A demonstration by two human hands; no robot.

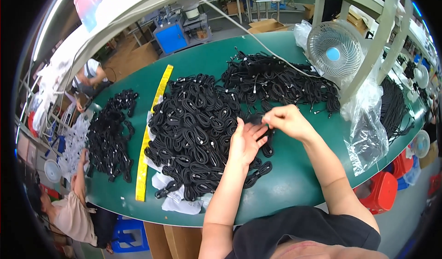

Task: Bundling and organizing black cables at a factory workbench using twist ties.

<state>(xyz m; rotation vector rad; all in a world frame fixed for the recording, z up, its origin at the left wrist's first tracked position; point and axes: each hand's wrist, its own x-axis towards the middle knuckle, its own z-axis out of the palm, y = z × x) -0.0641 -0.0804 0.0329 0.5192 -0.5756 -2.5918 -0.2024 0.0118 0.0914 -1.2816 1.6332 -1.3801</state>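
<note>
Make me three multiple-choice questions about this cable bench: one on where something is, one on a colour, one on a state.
1. Where does the yellow strip lie?
A. left of the big cable pile
B. under the fan
C. on the floor

2. What colour is the table?
A. white
B. green
C. red

3. What are the left hand and right hand doing?
A. resting apart
B. handling a black cable together
C. lifting the fan

Key: A, strip borders the pile's left edge; B, bare surface is green; B, both hands meet at the cable.
</note>
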